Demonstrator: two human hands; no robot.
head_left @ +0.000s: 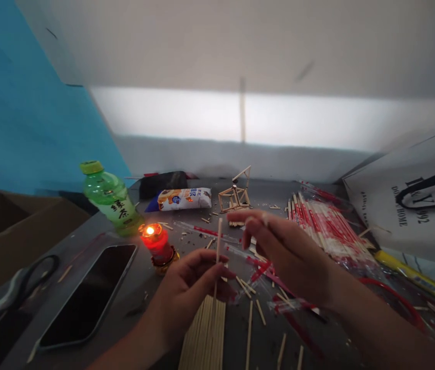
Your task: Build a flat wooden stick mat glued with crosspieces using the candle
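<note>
My left hand (192,288) is closed around a thin wooden chopstick (218,246), pinched between thumb and fingers and standing nearly upright. My right hand (286,252) is to the right of the stick's top end, index finger stretched toward the tip and nothing plainly held; some of its fingers are hidden. Below my left hand lies a row of wooden sticks (202,339) side by side. Left of that hand, a red candle (159,246) burns on a gold-coloured base. Behind my hands stands a small frame of short sticks (234,199).
A green tea bottle (111,200) and a phone (90,295) are at the left. A snack packet (181,199) lies at the back. Wrapped chopsticks (325,226), a yellow cutter (415,275) and a white bag (410,190) are at the right. Stick pieces and wrappers litter the table.
</note>
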